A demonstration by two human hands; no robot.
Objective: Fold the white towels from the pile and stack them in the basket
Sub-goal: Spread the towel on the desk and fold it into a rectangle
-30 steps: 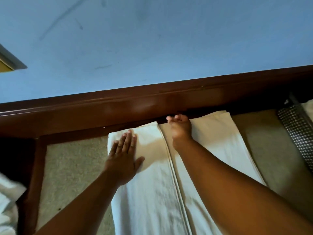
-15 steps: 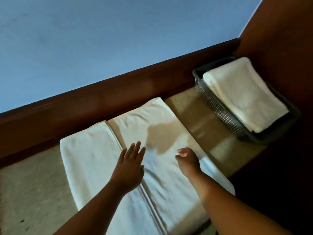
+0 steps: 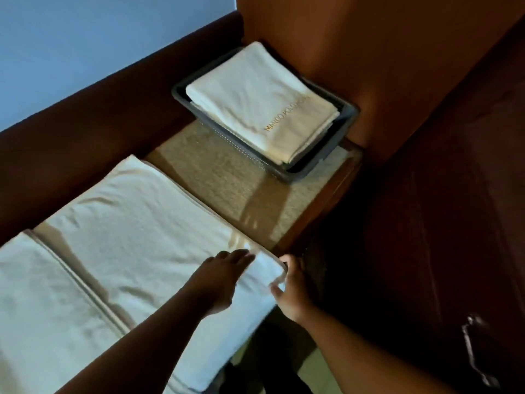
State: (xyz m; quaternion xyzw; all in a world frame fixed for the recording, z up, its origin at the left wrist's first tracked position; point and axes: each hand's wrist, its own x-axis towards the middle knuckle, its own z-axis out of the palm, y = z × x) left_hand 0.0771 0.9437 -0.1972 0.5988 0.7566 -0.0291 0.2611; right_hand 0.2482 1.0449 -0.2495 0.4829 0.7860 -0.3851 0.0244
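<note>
Closest to me, my left hand (image 3: 224, 277) lies flat on the towel (image 3: 136, 231), fingers straight and together, pressing near its right-hand near corner. My right hand (image 3: 294, 294) has that same corner in a pinch, with the thumb on top and the other fingers curled under the edge.

The towel is white and spread on a tan tabletop (image 3: 224, 177). It is folded in lengthwise, and the two flaps meet at a seam left of my left arm. Its long axis follows that seam, from the dark wooden rail (image 3: 99, 115) at upper left down toward me at lower right, and the near end hangs over the table edge.

Beyond it, well apart across bare tabletop, a dark perforated basket (image 3: 312, 163) sits in the corner, angled the same way. Inside is a stack of folded towels (image 3: 250, 95), lying flat and rising above the rim. The top one carries gold lettering (image 3: 285, 113) along its near short end. I can read "MARCO", but the rest is too blurred.

Behind the rail is a pale blue wall (image 3: 85, 38), and a brown wooden panel (image 3: 369, 52) stands behind the basket.
</note>
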